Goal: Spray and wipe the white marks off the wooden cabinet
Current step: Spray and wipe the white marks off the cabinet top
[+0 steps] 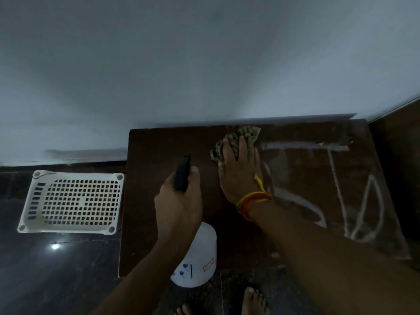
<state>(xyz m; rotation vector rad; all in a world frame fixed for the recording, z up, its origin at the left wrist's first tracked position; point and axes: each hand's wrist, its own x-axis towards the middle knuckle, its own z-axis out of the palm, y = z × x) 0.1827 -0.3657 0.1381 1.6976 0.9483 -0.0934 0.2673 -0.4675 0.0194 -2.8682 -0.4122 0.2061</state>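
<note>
Right hand (238, 169) lies flat with fingers stretched forward, pressing a crumpled olive-green knitted cloth (236, 142) against the top of the dark brown wooden cabinet (159, 223), near its far edge by the pale grey wall (204, 53). Left hand (179, 201) is curled round the black trigger head (181, 176) of a white plastic spray bottle (197, 258), thumb up along the nozzle; the bottle hangs over the cabinet's near edge, and what is inside it cannot be told

Largest is the wall, smooth and matt, filling the upper half of the view. Below it the cabinet top is a broad, glossy rectangle with rounded corners. Chalky white marks (354, 201) cover its right part: a horizontal smeared bar just right of the cloth, a long vertical stroke, and curved loops nearer the front. The left part of the top, under the left hand, looks dark and free of marks

Left of the cabinet, on the dark polished stone floor (56, 269), lies a white rectangular plastic basket (72, 201) with a perforated grid face, close against the cabinet's side. Orange and yellow threads (252, 201) circle the right wrist. Bare toes (254, 298) show at the bottom edge, on the floor just in front of the cabinet
</note>
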